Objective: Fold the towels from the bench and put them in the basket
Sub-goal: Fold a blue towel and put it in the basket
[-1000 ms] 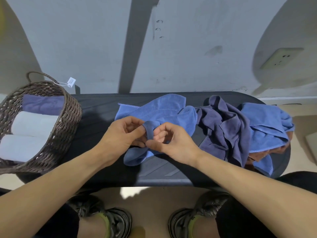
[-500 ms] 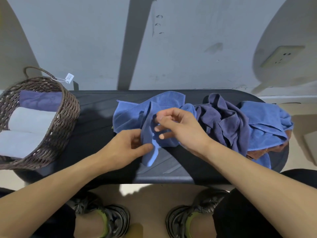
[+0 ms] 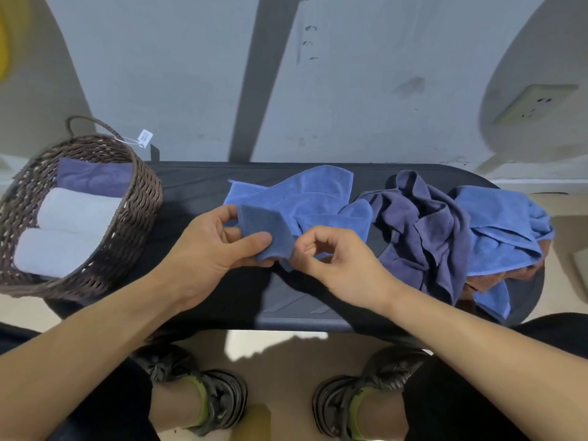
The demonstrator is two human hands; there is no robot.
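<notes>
A bright blue towel point(image 3: 305, 202) lies crumpled on the middle of the black bench point(image 3: 197, 186). My left hand point(image 3: 213, 246) pinches a folded corner of it between thumb and fingers. My right hand point(image 3: 337, 259) grips the same towel's edge right beside the left, fingers curled. To the right lies a heap with a dark purple towel point(image 3: 423, 230), another blue towel point(image 3: 502, 227) and a brown one point(image 3: 515, 275) peeking out beneath. The wicker basket point(image 3: 133, 218) stands at the bench's left end with two rolled white towels point(image 3: 73, 230) and a purple one point(image 3: 92, 176) inside.
A grey wall rises right behind the bench, with a socket point(image 3: 534, 103) at the upper right. A paper tag point(image 3: 145, 137) hangs from the basket handle. My shoes point(image 3: 203, 396) rest on the beige floor below the bench's front edge.
My right hand has come down from the raised towel to meet my left at the near edge. My left hand moved up and now holds a folded corner.
</notes>
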